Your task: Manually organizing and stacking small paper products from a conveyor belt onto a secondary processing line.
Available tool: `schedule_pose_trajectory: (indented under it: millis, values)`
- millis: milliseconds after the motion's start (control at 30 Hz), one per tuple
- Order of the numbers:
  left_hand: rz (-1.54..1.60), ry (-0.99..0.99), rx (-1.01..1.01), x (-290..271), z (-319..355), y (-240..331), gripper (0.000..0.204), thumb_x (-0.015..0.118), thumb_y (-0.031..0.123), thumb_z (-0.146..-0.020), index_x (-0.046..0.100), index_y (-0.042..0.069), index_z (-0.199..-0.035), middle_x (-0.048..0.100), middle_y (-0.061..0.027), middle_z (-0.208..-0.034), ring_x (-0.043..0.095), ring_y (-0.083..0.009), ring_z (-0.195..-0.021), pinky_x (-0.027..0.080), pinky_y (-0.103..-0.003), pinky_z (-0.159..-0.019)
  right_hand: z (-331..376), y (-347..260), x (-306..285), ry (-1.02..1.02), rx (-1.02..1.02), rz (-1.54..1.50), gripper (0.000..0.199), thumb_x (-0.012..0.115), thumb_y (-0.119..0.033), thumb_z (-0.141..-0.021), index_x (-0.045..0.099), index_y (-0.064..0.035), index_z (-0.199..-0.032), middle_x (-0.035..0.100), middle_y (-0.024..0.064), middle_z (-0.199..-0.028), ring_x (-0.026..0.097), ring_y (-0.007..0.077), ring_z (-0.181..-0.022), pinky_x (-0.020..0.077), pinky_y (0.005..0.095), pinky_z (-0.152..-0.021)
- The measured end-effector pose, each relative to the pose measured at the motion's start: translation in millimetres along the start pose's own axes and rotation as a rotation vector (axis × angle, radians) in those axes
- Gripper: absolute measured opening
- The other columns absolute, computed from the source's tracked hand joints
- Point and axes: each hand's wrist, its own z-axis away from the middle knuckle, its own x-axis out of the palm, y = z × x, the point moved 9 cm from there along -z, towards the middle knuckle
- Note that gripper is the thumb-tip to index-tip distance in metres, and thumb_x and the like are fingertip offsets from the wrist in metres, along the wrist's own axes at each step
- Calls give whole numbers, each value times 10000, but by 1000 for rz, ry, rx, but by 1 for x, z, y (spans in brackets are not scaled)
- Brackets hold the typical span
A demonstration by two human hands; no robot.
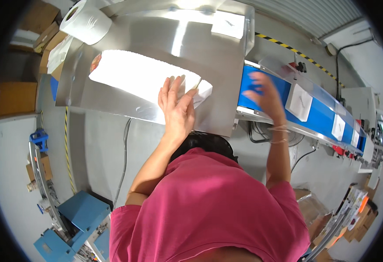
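A long row of bright white, tightly packed pieces point(134, 74) lies on the steel table. At its right end a white piece point(203, 92) leans slightly apart from the others. My left hand point(176, 105) rests on this end, fingers stretched over the row and thumb near the gap. Over the near end of the blue conveyor belt point(255, 98) is my right hand point(266, 96), slightly blurred, fingers apart, with nothing visible in it. On the belt, beyond that hand, lies a flat white rectangular piece point(299, 102) with a dark mark; further white pieces point(338, 127) follow it.
A large white roll point(86, 22) stands at the table's far left. A white sheet point(228, 24) lies at the far right corner. A clear guard point(318, 98) runs along the belt. Cardboard boxes point(14, 99) are at the left, a black cable point(123, 161) below the table.
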Motion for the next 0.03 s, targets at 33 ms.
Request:
schedule_pose_trajectory:
  millis: [33]
  values:
    - [-1, -24, -1, 2, 0, 0, 298, 637, -7, -773, 671, 103, -1048, 441, -129, -1362, 304, -374, -1323, 244, -487, -1072, -14, -33, 38, -221, 50, -13, 654, 782, -223, -736, 450, -131, -1293, 514, 105, -1263, 532, 230, -1109, 463, 350, -895]
